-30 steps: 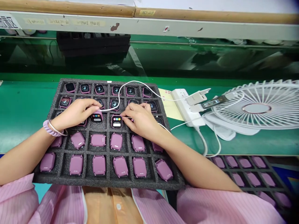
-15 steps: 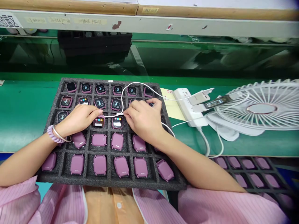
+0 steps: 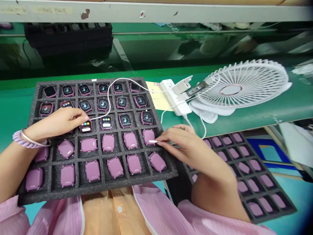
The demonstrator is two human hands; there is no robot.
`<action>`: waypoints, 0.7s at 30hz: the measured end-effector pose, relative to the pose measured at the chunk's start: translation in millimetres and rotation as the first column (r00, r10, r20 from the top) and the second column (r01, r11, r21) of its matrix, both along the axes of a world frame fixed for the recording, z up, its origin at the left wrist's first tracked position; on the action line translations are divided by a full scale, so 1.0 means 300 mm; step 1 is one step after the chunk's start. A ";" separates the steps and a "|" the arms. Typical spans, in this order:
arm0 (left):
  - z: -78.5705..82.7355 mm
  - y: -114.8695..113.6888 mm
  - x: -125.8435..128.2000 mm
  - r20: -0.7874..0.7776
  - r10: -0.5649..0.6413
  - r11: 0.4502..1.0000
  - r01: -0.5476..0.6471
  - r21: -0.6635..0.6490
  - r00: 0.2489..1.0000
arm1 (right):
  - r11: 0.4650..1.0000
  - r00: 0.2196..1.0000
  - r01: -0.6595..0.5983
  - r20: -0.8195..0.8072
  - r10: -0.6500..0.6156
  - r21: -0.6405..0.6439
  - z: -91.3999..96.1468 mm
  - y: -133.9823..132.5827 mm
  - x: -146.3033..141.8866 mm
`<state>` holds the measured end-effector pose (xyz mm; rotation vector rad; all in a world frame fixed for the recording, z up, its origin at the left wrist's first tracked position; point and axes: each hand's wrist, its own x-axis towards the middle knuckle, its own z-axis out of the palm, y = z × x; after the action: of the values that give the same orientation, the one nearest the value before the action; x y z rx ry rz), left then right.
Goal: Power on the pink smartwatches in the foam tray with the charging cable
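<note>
A black foam tray holds rows of purple smartwatch bodies. In the upper rows the screens face up, several of them lit; the lower two rows lie back side up. My left hand pinches the end of a white charging cable, just above a watch with a lit screen. Between the fingertips of my right hand is the white plug of another charging cable. Its tip reaches over a face-down watch at the tray's right edge. My fingers hide the left cable's tip.
A white power strip with chargers plugged in stands right of the tray, on a yellow paper. Beyond it is a white fan. A second foam tray of purple watches sits lower at the right. A shelf edge runs across the back.
My right hand has moved right and toward me, from the middle of the tray to its right edge, with the cable plug. My left hand stays at the same watch. The view has turned right.
</note>
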<state>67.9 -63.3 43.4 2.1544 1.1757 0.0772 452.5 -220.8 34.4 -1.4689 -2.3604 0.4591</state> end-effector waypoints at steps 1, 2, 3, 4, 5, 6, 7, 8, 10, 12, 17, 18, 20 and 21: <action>0.009 -0.004 0.006 0.018 0.013 0.999 -0.012 -0.034 1.000 | 1.000 1.000 0.007 0.013 -0.007 0.014 -0.015 -0.005 -0.007; 0.019 -0.010 0.012 0.037 0.033 0.998 -0.031 -0.058 0.999 | 0.999 1.000 0.013 0.019 -0.014 0.032 -0.023 -0.008 -0.015; 0.031 -0.018 0.017 0.056 0.063 0.996 -0.059 -0.067 0.996 | 0.999 1.000 0.018 0.017 -0.019 0.051 -0.024 -0.010 -0.022; 0.045 -0.028 0.019 0.078 0.099 0.994 -0.095 -0.063 0.992 | 0.998 1.000 0.023 0.005 -0.023 0.063 -0.018 -0.011 -0.026; 0.060 -0.041 0.016 0.109 0.141 0.990 -0.137 -0.044 0.984 | 0.997 1.000 0.024 -0.020 -0.023 0.067 -0.009 -0.011 -0.028; 0.078 -0.058 0.008 0.150 0.188 0.982 -0.187 -0.022 0.971 | 0.998 0.998 0.022 -0.058 -0.018 0.059 0.002 -0.011 -0.027; 0.097 -0.077 -0.008 0.204 0.240 0.970 -0.245 -0.004 0.949 | 0.999 0.996 0.019 -0.093 -0.015 0.038 0.010 -0.009 -0.022; 0.116 -0.101 -0.032 0.269 0.296 0.951 -0.308 0.005 0.917 | 1.000 0.993 0.020 -0.118 -0.017 0.025 0.012 -0.004 -0.015; 0.156 -0.157 -0.100 0.399 0.389 0.903 -0.429 0.012 0.830 | 0.998 0.995 0.037 -0.096 -0.033 0.043 -0.005 0.010 0.002; 0.187 -0.221 -0.181 0.461 0.445 0.858 -0.512 0.025 0.768 | 0.990 0.999 0.039 -0.011 -0.038 0.136 -0.046 0.029 0.019; 0.176 -0.355 -0.326 0.146 0.342 0.932 -0.354 0.070 0.928 | 0.953 0.994 -0.080 0.092 0.055 0.292 -0.121 0.070 0.038; 0.158 -0.371 -0.337 0.079 0.287 0.952 -0.294 0.085 0.955 | 0.953 0.993 -0.086 0.103 0.058 0.292 -0.121 0.073 0.039; 0.117 -0.390 -0.346 -0.018 0.204 0.969 -0.199 0.145 0.979 | 0.962 0.992 -0.072 0.122 0.041 0.265 -0.113 0.074 0.036; 0.100 -0.394 -0.346 -0.048 0.178 0.969 -0.166 0.183 0.983 | 0.966 0.992 -0.054 0.127 0.023 0.251 -0.108 0.073 0.033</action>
<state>-35.8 -181.6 73.3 2.2171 1.4403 0.1979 462.3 -198.9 1.9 -1.3692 -2.4376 0.0700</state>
